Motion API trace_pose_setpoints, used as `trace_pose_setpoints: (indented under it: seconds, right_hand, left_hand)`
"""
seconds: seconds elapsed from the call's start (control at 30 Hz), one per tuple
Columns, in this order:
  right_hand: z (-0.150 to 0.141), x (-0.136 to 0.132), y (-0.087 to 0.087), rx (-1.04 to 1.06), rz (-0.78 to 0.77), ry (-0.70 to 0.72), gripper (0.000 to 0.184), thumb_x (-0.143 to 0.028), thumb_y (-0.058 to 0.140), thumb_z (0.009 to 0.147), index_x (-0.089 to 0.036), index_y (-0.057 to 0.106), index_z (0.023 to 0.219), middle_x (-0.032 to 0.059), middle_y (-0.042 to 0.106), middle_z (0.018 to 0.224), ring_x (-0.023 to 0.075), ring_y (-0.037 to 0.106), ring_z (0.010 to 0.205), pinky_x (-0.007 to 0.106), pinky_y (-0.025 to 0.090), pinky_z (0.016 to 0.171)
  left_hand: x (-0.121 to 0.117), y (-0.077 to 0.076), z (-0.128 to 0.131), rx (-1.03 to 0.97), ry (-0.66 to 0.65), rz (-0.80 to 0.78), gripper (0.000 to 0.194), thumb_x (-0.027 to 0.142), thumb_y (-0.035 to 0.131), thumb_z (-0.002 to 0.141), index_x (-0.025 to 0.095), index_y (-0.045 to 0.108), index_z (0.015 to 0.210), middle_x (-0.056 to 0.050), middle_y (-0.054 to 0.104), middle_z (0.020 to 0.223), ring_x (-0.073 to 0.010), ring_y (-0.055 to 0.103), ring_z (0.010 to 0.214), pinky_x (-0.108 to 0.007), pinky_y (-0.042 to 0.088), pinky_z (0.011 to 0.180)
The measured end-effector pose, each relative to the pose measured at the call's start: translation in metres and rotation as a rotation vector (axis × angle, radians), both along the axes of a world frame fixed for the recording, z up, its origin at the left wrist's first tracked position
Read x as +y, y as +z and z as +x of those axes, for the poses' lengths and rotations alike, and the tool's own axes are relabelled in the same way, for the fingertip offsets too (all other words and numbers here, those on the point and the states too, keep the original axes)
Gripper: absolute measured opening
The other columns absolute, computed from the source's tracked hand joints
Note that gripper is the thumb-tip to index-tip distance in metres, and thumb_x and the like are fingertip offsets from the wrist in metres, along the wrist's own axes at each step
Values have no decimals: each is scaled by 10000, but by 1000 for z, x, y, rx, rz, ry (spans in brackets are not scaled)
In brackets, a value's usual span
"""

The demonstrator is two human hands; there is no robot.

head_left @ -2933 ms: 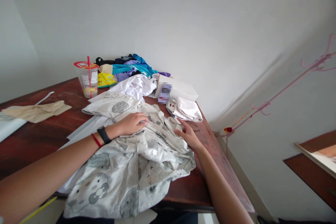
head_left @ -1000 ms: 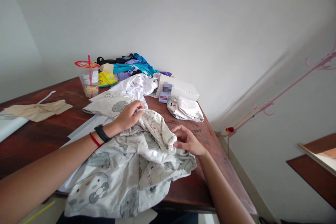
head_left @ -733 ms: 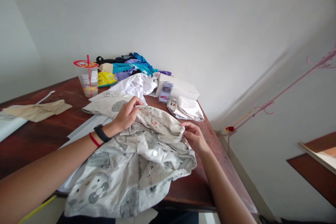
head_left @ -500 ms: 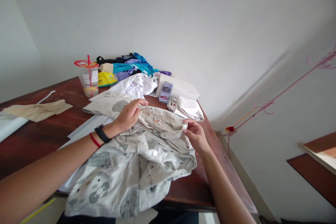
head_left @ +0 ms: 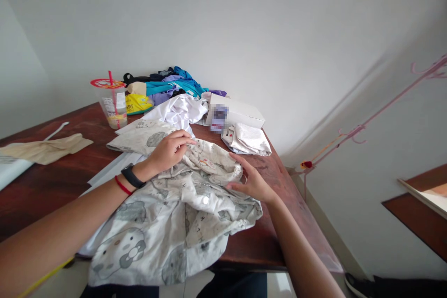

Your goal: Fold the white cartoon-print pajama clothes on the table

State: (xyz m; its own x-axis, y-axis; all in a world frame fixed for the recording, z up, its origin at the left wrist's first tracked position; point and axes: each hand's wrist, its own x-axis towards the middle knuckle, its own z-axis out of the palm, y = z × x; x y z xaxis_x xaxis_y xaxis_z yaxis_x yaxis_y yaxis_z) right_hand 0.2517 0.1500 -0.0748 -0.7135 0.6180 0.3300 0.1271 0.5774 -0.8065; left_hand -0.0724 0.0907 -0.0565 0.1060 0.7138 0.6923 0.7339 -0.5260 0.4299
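Observation:
A white pajama shirt with grey cartoon cat prints and white buttons lies rumpled over the table's front edge. My left hand, with a black band and a red cord at the wrist, is closed at the shirt's upper edge; its fingertips seem to pinch the cloth. Against the right end of the collar area, my right hand has its thumb and fingers spread apart, touching the fabric without a grip. A small label shows inside the collar between the hands. Under the shirt, part of a white cloth sticks out on the left.
Behind the shirt are a white crumpled cloth, a white box, a folded white cloth and a heap of clothes. A plastic cup with straw stands back left. A pink rack leans at right.
My right hand has let go of the collar's right end, moved slightly left and spread its fingers. My left hand stays at the upper edge. The view has shifted slightly.

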Motion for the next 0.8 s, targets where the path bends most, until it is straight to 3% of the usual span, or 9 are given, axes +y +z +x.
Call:
trace_pose_setpoints:
  seconds: [0.1,0.2,0.3,0.4,0.5,0.6,0.7,0.8]
  right_hand:
    - [-5,-1,-3,11,53,-17,792,-322,855,786,-281,517,1501,95,551,1511,314,496,1396,476,368,1194]
    - [-7,0,-5,65,115,-144,533,-262,737,867,-262,623,1387,88,652,1380,290,623,1221,419,502,1041]
    - [-7,1,-6,127,172,-297,453,-221,683,866,-243,656,1317,84,700,1258,260,676,1009,372,554,867]
    - [-7,2,-7,170,201,-379,433,-208,673,853,-234,657,1285,76,706,1181,245,665,926,360,544,830]
    - [-8,7,-10,230,154,-407,510,-251,720,840,-249,606,1337,71,698,1158,241,650,896,356,535,814]
    - [-10,13,-14,294,65,-403,617,-344,761,841,-259,539,1410,61,715,1069,243,647,878,365,537,813]
    - [-12,18,-16,330,11,-426,477,-425,770,840,-232,656,1260,60,729,1002,240,650,846,363,539,785]
    - [-13,19,-15,377,-31,-439,351,-458,769,835,-207,734,1078,56,742,950,231,654,812,346,531,734]
  left_hand:
    - [-2,2,2,9,26,48,314,206,501,948,227,765,1115,-76,679,1113,-231,648,1066,-357,544,966]
    - [-3,3,4,31,81,108,331,318,580,968,244,712,1263,-91,650,1212,-261,612,1176,-408,500,1062]
    - [-3,3,7,80,83,122,494,433,677,929,261,633,1390,-113,599,1328,-299,559,1276,-449,465,1114]
    - [-4,2,10,130,37,91,649,476,739,879,266,566,1468,-129,556,1395,-328,521,1327,-472,440,1144]
    - [-6,3,8,143,8,53,578,401,627,948,268,529,1502,-120,524,1440,-321,493,1363,-476,398,1180]
    - [-8,9,3,119,-62,7,543,205,433,954,246,552,1482,-98,524,1436,-283,503,1359,-459,383,1195]
    - [-6,15,0,100,-35,-25,613,106,442,833,234,614,1407,-83,566,1364,-265,530,1331,-440,389,1195]
    - [-2,16,3,97,33,-35,574,97,483,809,232,648,1341,-81,597,1323,-260,557,1302,-429,410,1181]
